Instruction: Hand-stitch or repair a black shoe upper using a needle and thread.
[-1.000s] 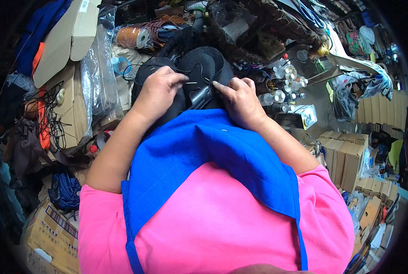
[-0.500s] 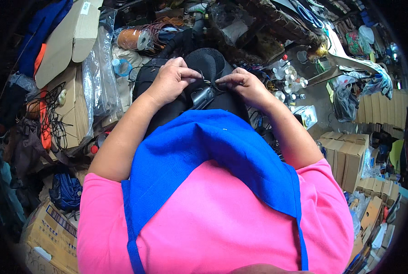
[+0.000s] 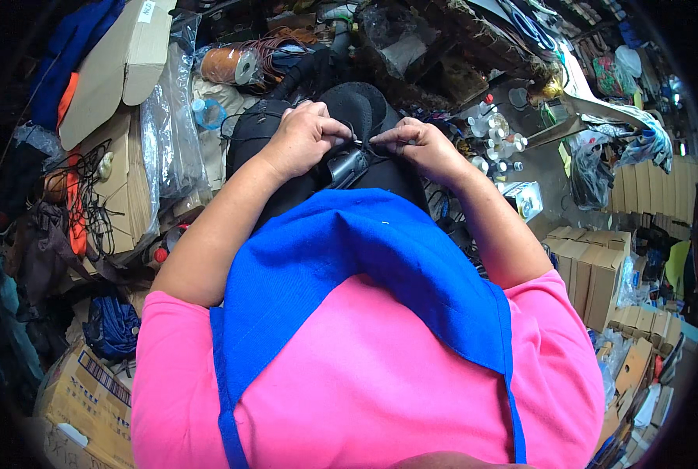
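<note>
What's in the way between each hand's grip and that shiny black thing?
Nothing I can see. The left hand's grip and the right hand's grip are at the far end of the shiny black piece, one on each side. The blue apron lies on the near side, not between. Actual contact is too small to tell.

Just below the orange spool (image 3: 222, 68) stands a blue-capped bottle (image 3: 209, 115). Left of the spool is bent cardboard (image 3: 108, 74); well below and left, a dark blue bag (image 3: 113, 327). Well right are bottles (image 3: 496, 130) and, lower down, cardboard boxes (image 3: 595, 273).
</note>
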### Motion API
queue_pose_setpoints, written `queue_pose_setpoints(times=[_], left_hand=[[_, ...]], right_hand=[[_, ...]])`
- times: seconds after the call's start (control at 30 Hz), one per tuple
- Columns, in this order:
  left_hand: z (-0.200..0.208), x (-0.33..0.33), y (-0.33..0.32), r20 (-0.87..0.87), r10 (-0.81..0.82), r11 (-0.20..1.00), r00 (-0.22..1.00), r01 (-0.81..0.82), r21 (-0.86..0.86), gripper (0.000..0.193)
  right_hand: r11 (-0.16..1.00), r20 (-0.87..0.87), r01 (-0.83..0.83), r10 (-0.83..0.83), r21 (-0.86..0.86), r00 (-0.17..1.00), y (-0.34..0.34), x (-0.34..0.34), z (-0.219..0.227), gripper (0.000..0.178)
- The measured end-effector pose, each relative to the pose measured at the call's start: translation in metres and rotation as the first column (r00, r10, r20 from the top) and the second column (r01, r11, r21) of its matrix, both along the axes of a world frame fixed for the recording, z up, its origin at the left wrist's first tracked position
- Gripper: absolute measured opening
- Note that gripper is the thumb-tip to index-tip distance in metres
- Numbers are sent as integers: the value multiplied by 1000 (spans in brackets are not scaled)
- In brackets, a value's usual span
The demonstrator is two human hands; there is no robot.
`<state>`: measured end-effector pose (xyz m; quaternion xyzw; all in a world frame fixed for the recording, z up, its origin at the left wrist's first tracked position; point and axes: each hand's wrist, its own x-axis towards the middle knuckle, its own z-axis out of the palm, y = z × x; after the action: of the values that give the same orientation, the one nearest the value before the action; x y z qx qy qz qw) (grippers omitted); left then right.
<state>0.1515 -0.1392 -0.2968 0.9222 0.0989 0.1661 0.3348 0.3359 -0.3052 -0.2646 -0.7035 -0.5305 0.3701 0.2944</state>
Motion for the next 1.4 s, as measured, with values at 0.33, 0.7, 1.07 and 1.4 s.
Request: queue_pose_setpoints(times=[0.33, 0.7, 1.07, 1.4], left_hand=[[-1, 17, 13, -46, -159, 964, 986, 145, -225, 16], [3, 0, -6, -150, 65, 852, 987, -133, -506, 25], [7, 20, -11, -142, 49, 924, 989, -98, -369, 13], [22, 5, 3, -234, -8, 971, 972, -49, -235, 10]], right_hand=[[998, -123, -60, 61, 9, 991, 5, 9, -9, 27], [962, -389, 269, -267, -50, 882, -7, -15, -18, 27], [970, -309, 235, -242, -60, 920, 9, -17, -16, 14], [965, -329, 261, -237, 29, 914, -17, 4, -15, 18]])
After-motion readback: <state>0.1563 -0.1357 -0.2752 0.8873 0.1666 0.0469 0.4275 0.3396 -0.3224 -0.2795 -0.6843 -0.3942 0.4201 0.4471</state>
